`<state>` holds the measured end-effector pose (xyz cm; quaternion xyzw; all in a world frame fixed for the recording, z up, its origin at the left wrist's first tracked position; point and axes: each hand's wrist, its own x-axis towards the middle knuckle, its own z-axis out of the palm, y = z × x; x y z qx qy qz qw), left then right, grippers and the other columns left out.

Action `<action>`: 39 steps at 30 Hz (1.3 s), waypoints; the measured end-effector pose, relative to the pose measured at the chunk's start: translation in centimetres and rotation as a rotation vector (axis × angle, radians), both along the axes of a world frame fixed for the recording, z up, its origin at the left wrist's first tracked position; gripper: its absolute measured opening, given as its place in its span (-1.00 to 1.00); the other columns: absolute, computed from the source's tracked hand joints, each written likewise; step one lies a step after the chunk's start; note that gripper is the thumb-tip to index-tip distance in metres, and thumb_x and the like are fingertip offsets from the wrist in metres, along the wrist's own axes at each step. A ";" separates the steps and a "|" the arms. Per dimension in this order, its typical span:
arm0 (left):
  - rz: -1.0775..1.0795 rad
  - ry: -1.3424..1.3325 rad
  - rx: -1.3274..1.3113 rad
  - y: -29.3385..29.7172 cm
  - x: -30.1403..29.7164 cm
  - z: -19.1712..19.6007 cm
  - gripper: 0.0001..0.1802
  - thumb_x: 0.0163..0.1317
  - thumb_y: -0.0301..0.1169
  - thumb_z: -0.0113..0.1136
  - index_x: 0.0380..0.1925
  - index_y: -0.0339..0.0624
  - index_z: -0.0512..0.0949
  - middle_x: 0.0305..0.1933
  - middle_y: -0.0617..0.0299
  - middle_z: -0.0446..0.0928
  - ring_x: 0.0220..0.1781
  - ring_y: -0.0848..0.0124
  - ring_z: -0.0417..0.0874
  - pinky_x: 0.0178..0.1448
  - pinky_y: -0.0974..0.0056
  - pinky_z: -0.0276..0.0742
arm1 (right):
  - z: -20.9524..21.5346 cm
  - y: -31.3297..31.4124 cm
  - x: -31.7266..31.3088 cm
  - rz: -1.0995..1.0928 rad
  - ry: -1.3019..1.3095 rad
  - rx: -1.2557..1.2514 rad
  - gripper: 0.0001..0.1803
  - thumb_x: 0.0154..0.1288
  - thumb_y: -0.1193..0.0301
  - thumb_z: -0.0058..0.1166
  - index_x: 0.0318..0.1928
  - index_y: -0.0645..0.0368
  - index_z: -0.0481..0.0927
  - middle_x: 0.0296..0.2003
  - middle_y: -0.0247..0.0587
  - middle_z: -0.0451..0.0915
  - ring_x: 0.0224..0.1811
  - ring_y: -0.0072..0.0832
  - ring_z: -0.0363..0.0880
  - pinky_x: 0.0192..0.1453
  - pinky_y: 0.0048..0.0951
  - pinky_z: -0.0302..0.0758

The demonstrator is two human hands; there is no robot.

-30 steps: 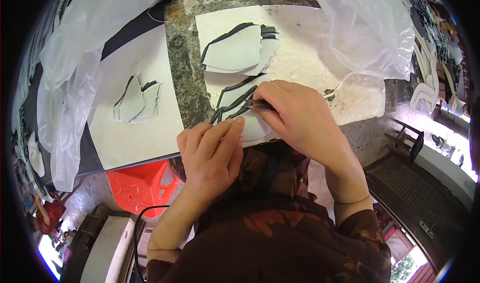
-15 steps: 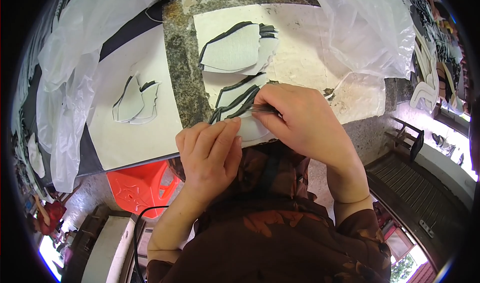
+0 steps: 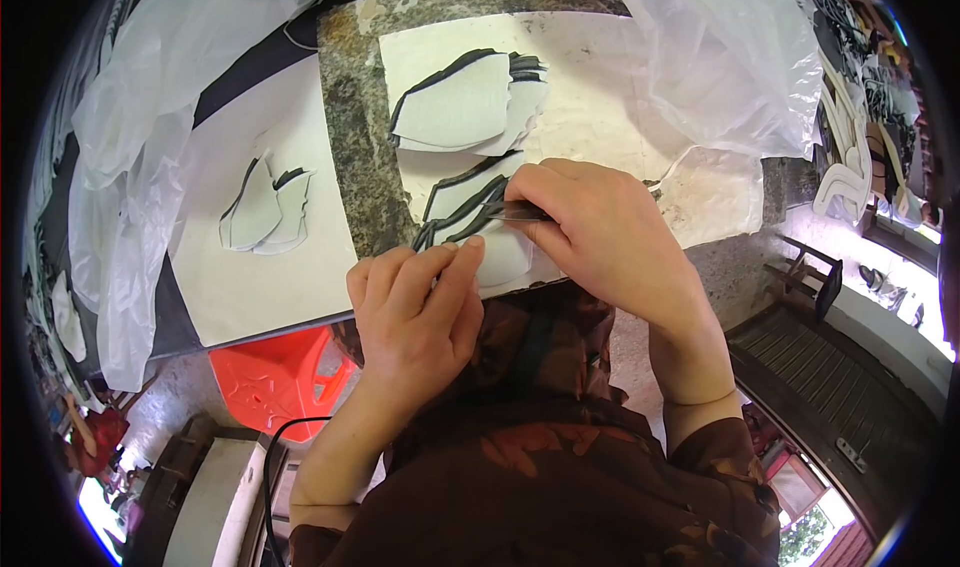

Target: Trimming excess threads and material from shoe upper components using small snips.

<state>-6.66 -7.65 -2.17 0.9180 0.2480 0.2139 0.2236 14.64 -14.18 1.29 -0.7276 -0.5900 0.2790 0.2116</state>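
Head view: at centre, the left hand [image 3: 420, 307] lies flat, fingers together, pressing a pale cut piece [image 3: 495, 252] onto a stone slab [image 3: 350, 137]. At three o'clock of it, the right hand [image 3: 600, 232] pinches a thin blade [image 3: 515, 210]. More cut pieces are stacked [image 3: 460, 102] at twelve.

Left hand [image 3: 420, 307] flat, fingers extended; right hand [image 3: 590, 232] fisted, pinching.

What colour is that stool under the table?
The plastic stool is bright orange-red, seen in the head view.
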 end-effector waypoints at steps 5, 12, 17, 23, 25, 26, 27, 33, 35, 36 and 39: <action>-0.020 0.056 0.007 0.0 0.2 0.5 -0.55 0.12 -0.51 0.35 0.07 -0.06 0.73 -0.10 0.30 0.58 -0.05 0.24 0.54 0.14 0.13 0.36 | -0.1 0.1 0.4 0.004 -0.023 0.025 -0.86 0.26 0.48 0.16 -0.17 0.18 0.56 -0.29 -0.14 0.65 -0.21 -0.07 0.64 -0.14 -0.15 0.56; -0.049 0.074 0.043 0.0 0.4 0.1 -0.43 0.02 -0.40 0.36 0.15 -0.01 0.70 -0.04 0.30 0.52 -0.04 0.26 0.51 0.11 0.09 0.33 | -0.7 0.1 0.6 -0.008 -0.014 0.053 -0.85 0.26 0.47 0.17 -0.16 0.17 0.56 -0.29 -0.15 0.65 -0.20 -0.08 0.64 -0.13 -0.15 0.56; -0.045 0.095 0.061 -0.1 0.5 0.1 -0.41 0.01 -0.41 0.35 0.16 0.01 0.70 -0.06 0.30 0.51 -0.06 0.27 0.50 0.09 0.09 0.33 | -0.7 0.2 0.8 -0.010 -0.014 0.070 -0.84 0.25 0.48 0.18 -0.16 0.17 0.56 -0.28 -0.15 0.65 -0.18 -0.08 0.65 -0.13 -0.14 0.56; -0.009 0.035 0.057 -0.2 0.4 -0.3 -0.47 0.00 -0.45 0.37 0.09 -0.05 0.73 -0.10 0.33 0.55 -0.13 0.31 0.55 0.07 0.14 0.34 | -0.3 -0.3 0.6 0.048 -0.041 0.168 -0.79 0.16 0.53 0.23 -0.16 0.15 0.56 -0.30 -0.18 0.64 -0.21 -0.09 0.63 -0.17 -0.16 0.56; 0.004 0.020 0.047 -0.2 0.5 -0.2 -0.52 0.01 -0.50 0.37 0.04 -0.08 0.73 -0.11 0.33 0.58 -0.12 0.30 0.57 0.08 0.15 0.35 | -0.4 -0.5 0.6 0.048 -0.057 0.184 -0.77 0.13 0.55 0.23 -0.17 0.14 0.56 -0.31 -0.19 0.63 -0.23 -0.10 0.63 -0.19 -0.17 0.55; 0.020 0.004 0.037 -0.3 0.5 -0.1 -0.57 0.02 -0.54 0.38 -0.02 -0.11 0.73 -0.13 0.32 0.62 -0.11 0.29 0.58 0.09 0.17 0.36 | -0.4 -0.6 0.5 0.051 -0.073 0.201 -0.76 0.10 0.56 0.24 -0.18 0.13 0.57 -0.32 -0.19 0.62 -0.25 -0.11 0.62 -0.21 -0.18 0.55; 0.020 0.007 0.038 -0.2 0.5 0.0 -0.57 0.02 -0.54 0.38 -0.02 -0.11 0.73 -0.13 0.32 0.62 -0.11 0.29 0.58 0.09 0.17 0.36 | -0.3 -0.5 0.4 0.051 -0.070 0.202 -0.76 0.10 0.56 0.24 -0.18 0.13 0.57 -0.32 -0.19 0.62 -0.25 -0.11 0.62 -0.21 -0.18 0.55; 0.010 0.009 0.030 -0.1 0.5 0.1 -0.62 0.04 -0.54 0.40 -0.06 -0.11 0.73 -0.13 0.33 0.64 -0.12 0.30 0.59 0.08 0.18 0.36 | 0.3 -0.7 -0.2 0.099 -0.095 0.299 -0.71 -0.02 0.61 0.25 -0.22 0.13 0.57 -0.37 -0.21 0.59 -0.30 -0.14 0.61 -0.28 -0.20 0.55; -0.004 0.001 0.050 0.0 0.2 -0.3 -0.54 0.02 -0.49 0.40 0.02 -0.11 0.72 -0.08 0.35 0.59 -0.12 0.35 0.58 0.07 0.18 0.35 | 0.1 -0.5 -0.1 0.063 -0.155 0.297 -0.70 -0.03 0.63 0.25 -0.23 0.14 0.57 -0.37 -0.21 0.59 -0.30 -0.15 0.61 -0.28 -0.22 0.55; -0.003 0.001 0.050 0.0 0.2 -0.3 -0.54 0.02 -0.49 0.40 0.02 -0.11 0.72 -0.08 0.35 0.59 -0.12 0.35 0.58 0.07 0.18 0.35 | -0.1 -0.4 -0.1 0.065 -0.155 0.297 -0.70 -0.03 0.63 0.25 -0.23 0.14 0.57 -0.37 -0.21 0.59 -0.30 -0.15 0.61 -0.28 -0.22 0.55; 0.002 0.005 0.056 -0.1 0.3 -0.2 -0.54 0.02 -0.49 0.40 0.02 -0.11 0.72 -0.08 0.35 0.58 -0.12 0.35 0.58 0.07 0.17 0.34 | -0.5 -0.3 0.1 0.042 -0.135 0.294 -0.71 -0.02 0.63 0.24 -0.23 0.14 0.57 -0.36 -0.20 0.59 -0.29 -0.13 0.61 -0.27 -0.20 0.54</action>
